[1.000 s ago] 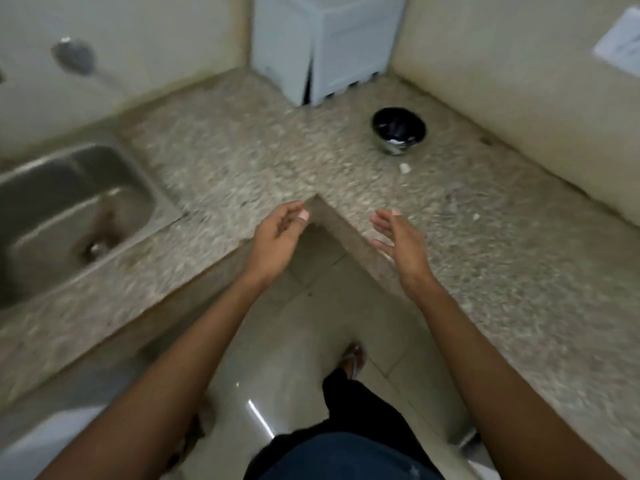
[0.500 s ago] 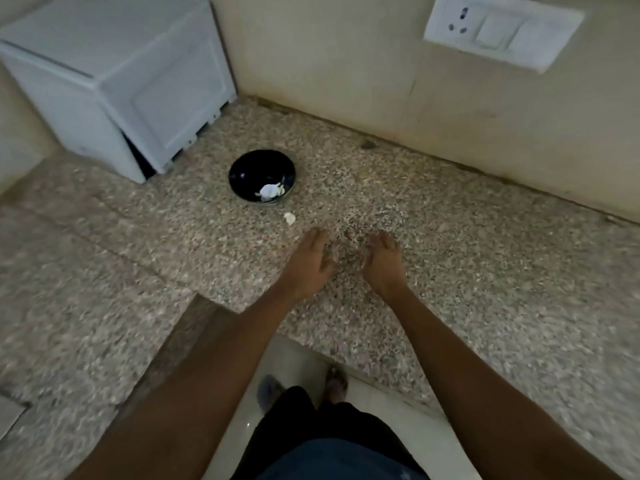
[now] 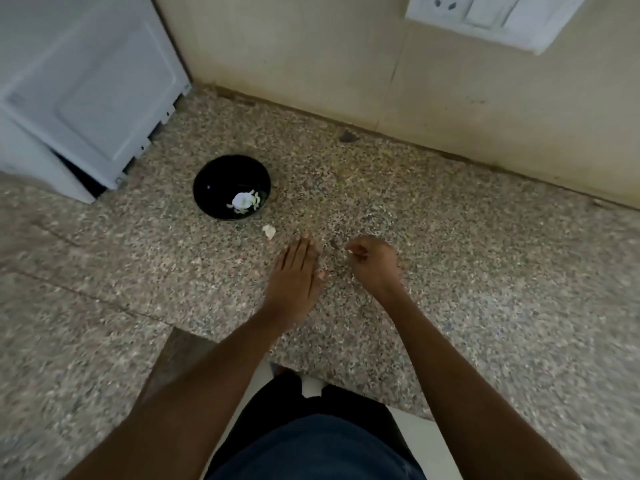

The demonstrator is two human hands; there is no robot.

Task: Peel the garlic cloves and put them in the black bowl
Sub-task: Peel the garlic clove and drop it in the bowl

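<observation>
The black bowl (image 3: 232, 187) stands on the speckled stone counter (image 3: 450, 271) and holds a white garlic clove with pale peel scraps (image 3: 244, 200). A small white garlic piece (image 3: 269, 231) lies on the counter just in front of the bowl. My left hand (image 3: 294, 271) rests flat on the counter with straight fingers, a little right of that piece. My right hand (image 3: 374, 261) is beside it, fingers curled, pinching a tiny white garlic bit (image 3: 350, 251) at the fingertips.
A white appliance (image 3: 86, 88) stands in the counter's back left corner, close to the bowl. The wall behind carries a white switch and socket plate (image 3: 491, 19). The counter's front edge and its inner corner (image 3: 180, 332) lie near my body.
The view has swung right from the sink to the bowl corner. Both hands have come down onto the counter; the right hand's fingers have curled in since half a second ago.
</observation>
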